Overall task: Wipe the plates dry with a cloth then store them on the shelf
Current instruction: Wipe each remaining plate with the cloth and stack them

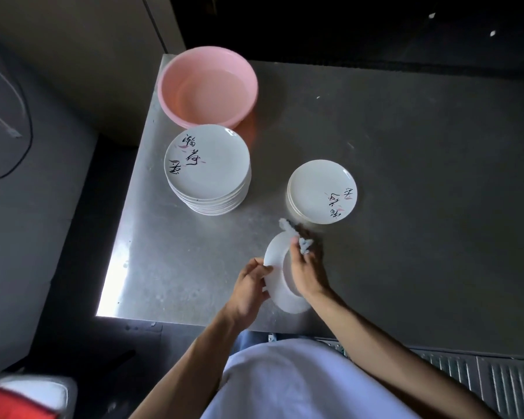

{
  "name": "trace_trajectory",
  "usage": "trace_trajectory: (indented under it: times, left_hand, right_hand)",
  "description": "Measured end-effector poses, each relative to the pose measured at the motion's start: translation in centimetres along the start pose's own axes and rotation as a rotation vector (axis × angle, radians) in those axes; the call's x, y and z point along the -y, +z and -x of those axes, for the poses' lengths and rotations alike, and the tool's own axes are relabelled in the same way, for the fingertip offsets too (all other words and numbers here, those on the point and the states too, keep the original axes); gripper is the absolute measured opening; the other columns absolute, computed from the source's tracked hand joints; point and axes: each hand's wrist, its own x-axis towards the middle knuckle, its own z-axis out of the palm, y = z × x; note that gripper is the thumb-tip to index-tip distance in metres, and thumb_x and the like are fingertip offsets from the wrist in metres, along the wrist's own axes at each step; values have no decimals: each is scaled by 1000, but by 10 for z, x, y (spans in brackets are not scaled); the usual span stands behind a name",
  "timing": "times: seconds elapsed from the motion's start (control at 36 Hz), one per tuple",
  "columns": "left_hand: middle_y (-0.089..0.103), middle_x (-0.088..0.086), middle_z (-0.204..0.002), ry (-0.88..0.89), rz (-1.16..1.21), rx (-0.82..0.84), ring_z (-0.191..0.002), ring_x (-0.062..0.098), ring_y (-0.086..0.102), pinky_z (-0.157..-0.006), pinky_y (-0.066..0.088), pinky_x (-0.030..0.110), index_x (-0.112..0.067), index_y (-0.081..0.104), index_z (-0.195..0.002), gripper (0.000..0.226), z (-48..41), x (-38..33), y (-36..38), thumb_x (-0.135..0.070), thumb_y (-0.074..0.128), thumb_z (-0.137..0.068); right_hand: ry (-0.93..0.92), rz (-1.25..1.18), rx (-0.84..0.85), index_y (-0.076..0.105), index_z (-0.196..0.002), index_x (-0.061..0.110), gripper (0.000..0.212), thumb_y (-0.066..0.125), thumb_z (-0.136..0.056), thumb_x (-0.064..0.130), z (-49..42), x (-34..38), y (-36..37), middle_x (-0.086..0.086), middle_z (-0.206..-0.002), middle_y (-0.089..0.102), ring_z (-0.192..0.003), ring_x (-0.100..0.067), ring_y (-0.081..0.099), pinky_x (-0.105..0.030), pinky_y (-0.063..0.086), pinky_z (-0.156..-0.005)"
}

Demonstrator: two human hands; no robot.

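- table (170, 252): bare metal, brushed, dull sheen with bright glare at its near left part.
- basin (176, 74): pink plastic, smooth, softly glossy.
- tall plate stack (208, 164) and short plate stack (318, 189): white glazed ware, glossy, painted brush marks.
- held plate (277, 267): smooth white glaze.
- cloth (304, 247): white, fluffy, matt.

Blurred cloth (304, 247) in right hand (308, 275), held plate (276, 260) partly hidden behind it, red object (15, 402) cut off
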Motion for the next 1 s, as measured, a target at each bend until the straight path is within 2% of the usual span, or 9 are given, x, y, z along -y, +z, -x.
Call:
trace_trajectory:
  times: [0.08, 0.17, 0.31, 0.47, 0.53, 0.61, 0.72, 0.92, 1.0]
  left_hand:
    - [76, 4, -101, 21, -115, 86, -88, 15, 70, -74, 56, 28, -17, 72, -114, 20, 1, -6, -4, -13, 58, -100]
    - [76, 12, -110, 26, -163, 109, -97, 19, 71, -79, 58, 32, -13, 74, -116, 26, 3, -7, -9, -19, 68, -92]
    - [73, 8, -116, -14, -142, 44, -102, 22, 69, -82, 59, 37, -14, 67, -130, 29, -4, -4, -14, -12, 63, -101]
    - [75, 15, -107, 35, -105, 70, -99, 27, 72, -77, 59, 36, 0, 66, -120, 34, -7, -8, -4, -5, 70, -87]
    - [75, 10, -100, 51, -41, 88, -91, 21, 72, -73, 59, 34, -6, 67, -112, 19, -7, -8, 0, 0, 65, -94]
    - [66, 16, -108, 24, 108, 35, -93, 24, 68, -74, 60, 36, -9, 58, -113, 17, -12, 0, 1, 2, 57, -100]
    - [67, 14, -108, 7, 155, -2, -93, 23, 68, -76, 58, 36, -9, 62, -119, 37, -11, -3, -1, -10, 62, -82]
    - [74, 18, -118, 24, -77, 31, -102, 27, 71, -87, 59, 44, -8, 71, -124, 27, -7, -12, -13, -14, 53, -104]
    - [72, 20, -121, 47, -102, 59, -104, 27, 70, -90, 59, 43, -7, 72, -124, 28, -5, -13, -15, -20, 64, -100]
  right_hand:
    - [-313, 187, 263, 37, -150, 44, 46, 21, -107, 45, 13, -13, 3, 9, -156, 40, -148, -17, 29, -41, 11, -124]
    - [-449, 294, 315, 54, -142, 33, 44, 31, -105, 40, 15, -19, -4, 6, -151, 46, -145, -18, 33, -38, 16, -121]
    - [148, 258, 50, 49, -145, 36, 54, 20, -100, 43, -4, -29, -2, 0, -141, 57, -130, -25, 50, -47, 30, -115]
    - [-492, 350, 371, 46, -150, 25, 52, 23, -107, 44, 23, -15, -4, 2, -162, 31, -153, -23, 18, -41, 7, -125]
    - [-419, 376, 255, 47, -148, 25, 46, 32, -106, 38, 21, -20, 1, -1, -160, 34, -150, -25, 25, -42, 15, -123]
    - [44, 270, -49, 53, -140, 14, 51, 30, -101, 38, -2, -28, 8, -11, -145, 53, -136, -31, 46, -51, 32, -115]
    - [325, 45, -24, 55, -137, 13, 65, 22, -97, 52, -11, -16, -1, -11, -139, 57, -131, -30, 47, -50, 31, -114]
    - [-292, 233, 378, 35, -155, 20, 59, 25, -104, 48, 10, -19, 8, 5, -166, 19, -154, -16, 9, -41, 5, -125]
    - [-325, 285, 236, 46, -148, 19, 53, 27, -106, 45, 7, -20, 5, -3, -158, 39, -148, -26, 30, -45, 21, -121]
